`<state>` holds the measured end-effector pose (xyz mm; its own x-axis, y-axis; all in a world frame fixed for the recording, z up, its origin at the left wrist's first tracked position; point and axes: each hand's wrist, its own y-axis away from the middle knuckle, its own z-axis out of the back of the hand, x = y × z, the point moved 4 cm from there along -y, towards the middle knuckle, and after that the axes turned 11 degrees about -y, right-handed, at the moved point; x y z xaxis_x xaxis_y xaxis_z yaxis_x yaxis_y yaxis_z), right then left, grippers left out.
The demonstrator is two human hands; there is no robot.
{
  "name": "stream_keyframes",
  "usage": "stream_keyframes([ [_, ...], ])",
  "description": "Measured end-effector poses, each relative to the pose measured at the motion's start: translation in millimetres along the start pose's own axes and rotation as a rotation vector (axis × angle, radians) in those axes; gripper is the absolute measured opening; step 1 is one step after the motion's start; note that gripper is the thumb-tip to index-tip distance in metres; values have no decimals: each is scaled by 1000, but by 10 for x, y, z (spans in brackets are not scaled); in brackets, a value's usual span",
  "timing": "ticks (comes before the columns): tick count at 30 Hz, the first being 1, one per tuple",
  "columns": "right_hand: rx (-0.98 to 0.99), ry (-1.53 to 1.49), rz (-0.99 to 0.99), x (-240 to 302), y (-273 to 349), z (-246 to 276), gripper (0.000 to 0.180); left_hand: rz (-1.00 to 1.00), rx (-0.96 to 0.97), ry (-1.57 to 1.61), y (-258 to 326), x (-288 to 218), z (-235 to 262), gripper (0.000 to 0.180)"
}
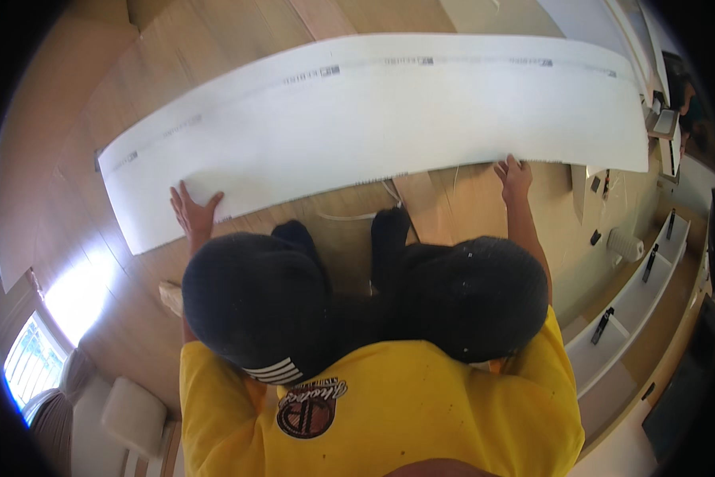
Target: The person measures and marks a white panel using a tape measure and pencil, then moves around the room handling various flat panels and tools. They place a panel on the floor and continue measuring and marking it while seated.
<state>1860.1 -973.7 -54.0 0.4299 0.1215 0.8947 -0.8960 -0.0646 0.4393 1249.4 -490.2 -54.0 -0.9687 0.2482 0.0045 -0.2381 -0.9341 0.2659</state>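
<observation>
A long white panel [389,111] with faint printed marks along its far side stretches across the wooden floor in front of my bent knees. My left hand [192,211] lies near its left end, fingers spread flat over the near part of the surface and thumb pointing right. At the near edge, right of the middle, my right hand [514,176] has its fingers curled at the panel's rim and seems to grip it. What the fingers do beneath the edge is hidden.
A thin white cable [345,216] runs over the floor by my feet. On the right stands a long white drawer or shelf unit [632,318] with black fittings, near a ribbed white object [626,245]. A beige sofa [135,413] and bright window [33,362] are lower left.
</observation>
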Motion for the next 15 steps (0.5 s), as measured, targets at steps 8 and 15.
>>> stream_keyframes([
  [8, -90, 27, 23, -72, 22, -285, 21, 133, 134, -66, 190, 56, -165, 109],
  [15, -114, -180, 393, 630, -277, -210, 15, 4, 138, -105, 785, -481, -38, 108],
])
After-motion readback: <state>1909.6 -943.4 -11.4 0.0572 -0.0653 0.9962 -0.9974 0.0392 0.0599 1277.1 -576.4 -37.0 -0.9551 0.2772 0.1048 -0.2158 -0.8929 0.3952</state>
